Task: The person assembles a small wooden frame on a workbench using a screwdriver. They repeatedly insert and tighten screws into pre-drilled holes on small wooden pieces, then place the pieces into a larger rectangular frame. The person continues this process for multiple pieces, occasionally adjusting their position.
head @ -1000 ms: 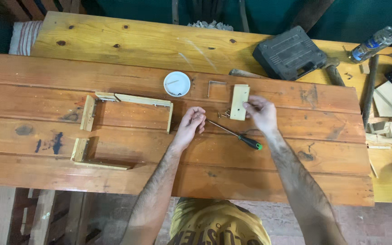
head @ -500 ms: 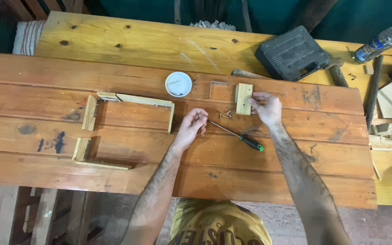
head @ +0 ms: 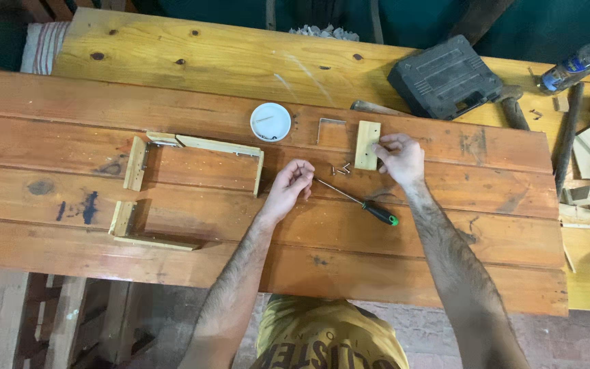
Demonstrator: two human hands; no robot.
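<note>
Right hand [head: 399,158] on reddish plank table [head: 445,273], fingertips pinching edge of small pale wood block [head: 367,145]. Left hand [head: 289,186] loosely curled beside screwdriver [head: 360,202] tip; contents hidden, cannot tell. Tiny screws [head: 341,168] between hands, count unclear. Glass bottle [head: 576,65] cut off at right.

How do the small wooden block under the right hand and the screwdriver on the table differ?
The wooden block is pale, flat and rectangular; the screwdriver is thin, with a metal shaft and a black and green handle. The block stands square to the planks; the screwdriver lies diagonally. The right hand touches the block; the left hand is at the screwdriver's tip. Both rest on the table.
</note>
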